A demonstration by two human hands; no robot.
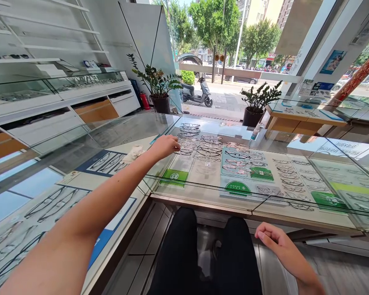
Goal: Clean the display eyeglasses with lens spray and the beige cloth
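My left hand (168, 146) stretches over the left part of the glass counter (203, 180). Its fingers are pinched together at the left end of a pair of eyeglasses (185, 153). More eyeglasses (189, 130) lie in a stack just beyond that pair, and others (210, 153) spread to its right. My right hand (273, 241) hangs low at the counter's front edge, beside my right knee. Its fingers curl loosely with gaps between them, and they hold nothing.
A crumpled pale cloth (133, 153) rests left of my left hand. Green cards (174, 177) and a light-blue tray (223, 164) sit among the frames. A small bottle (255, 132) stands at the counter's back. Potted plants (161, 104) stand behind.
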